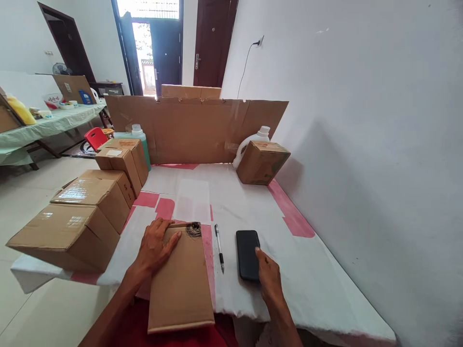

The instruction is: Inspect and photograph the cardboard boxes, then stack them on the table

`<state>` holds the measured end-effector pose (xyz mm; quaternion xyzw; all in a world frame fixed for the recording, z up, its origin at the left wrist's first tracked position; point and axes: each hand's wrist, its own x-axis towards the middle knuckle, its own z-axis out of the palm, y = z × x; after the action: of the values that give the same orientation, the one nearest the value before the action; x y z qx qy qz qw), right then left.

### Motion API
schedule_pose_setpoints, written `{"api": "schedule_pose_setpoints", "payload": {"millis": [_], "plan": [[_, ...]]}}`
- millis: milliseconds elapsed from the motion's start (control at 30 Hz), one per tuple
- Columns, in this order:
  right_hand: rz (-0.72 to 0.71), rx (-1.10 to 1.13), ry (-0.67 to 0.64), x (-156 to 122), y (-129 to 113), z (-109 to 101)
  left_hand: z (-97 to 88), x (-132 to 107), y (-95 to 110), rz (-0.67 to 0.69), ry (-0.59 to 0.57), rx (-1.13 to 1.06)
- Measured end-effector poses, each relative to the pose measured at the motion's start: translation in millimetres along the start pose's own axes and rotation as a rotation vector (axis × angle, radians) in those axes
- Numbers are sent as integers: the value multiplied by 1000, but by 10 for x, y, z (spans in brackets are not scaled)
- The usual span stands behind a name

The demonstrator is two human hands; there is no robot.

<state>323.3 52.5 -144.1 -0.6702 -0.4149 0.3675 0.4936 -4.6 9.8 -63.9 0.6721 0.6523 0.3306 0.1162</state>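
Note:
A flat piece of brown cardboard (183, 284) lies at the table's front edge, its near end reaching past it. Black scribbled rings mark its top right corner. My left hand (155, 243) grips its upper left corner, thumb on the face and fingers at the far edge. To the right of the cardboard lies a pen (219, 248) with a clear barrel and dark grip, untouched. My right hand (269, 274) holds the right edge of a black smartphone (248, 255), thumb on top; its other fingers are mostly hidden. The phone is on or just above the table.
Cardboard boxes (77, 226) line the table's left side. A box (263, 163) and a white jug (249, 142) stand at the back right, a green bottle (143, 144) at the back left. An upright cardboard panel (195, 127) closes the far edge. A wall (379, 168) rises on the right.

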Motion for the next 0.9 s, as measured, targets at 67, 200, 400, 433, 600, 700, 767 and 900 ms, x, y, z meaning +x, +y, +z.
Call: {"api": "schedule_pose_setpoints", "payload": {"millis": [67, 200, 400, 433, 600, 700, 767, 900], "plan": [[-9, -151, 22, 45, 111, -73, 48, 55, -30, -17, -13, -29], [-75, -422, 36, 32, 169, -163, 137, 163, -121, -47, -13, -102], [-147, -665, 29, 2, 205, -177, 130, 140, -231, -96, 120, -257], [-153, -691, 20, -8, 202, -176, 116, 88, -262, -131, 168, -299], [-247, -773, 65, -188, 137, -111, 140, -466, -477, -300, 289, -366], [-398, -527, -249, -494, 127, -7, 288, -958, -532, -322, 215, -352], [-404, -280, -663, -750, 127, 74, 386, -1242, -493, -327, 125, -386], [-357, -16, -966, -1085, -32, 189, 270, -1429, -287, -422, 44, -446]]}}
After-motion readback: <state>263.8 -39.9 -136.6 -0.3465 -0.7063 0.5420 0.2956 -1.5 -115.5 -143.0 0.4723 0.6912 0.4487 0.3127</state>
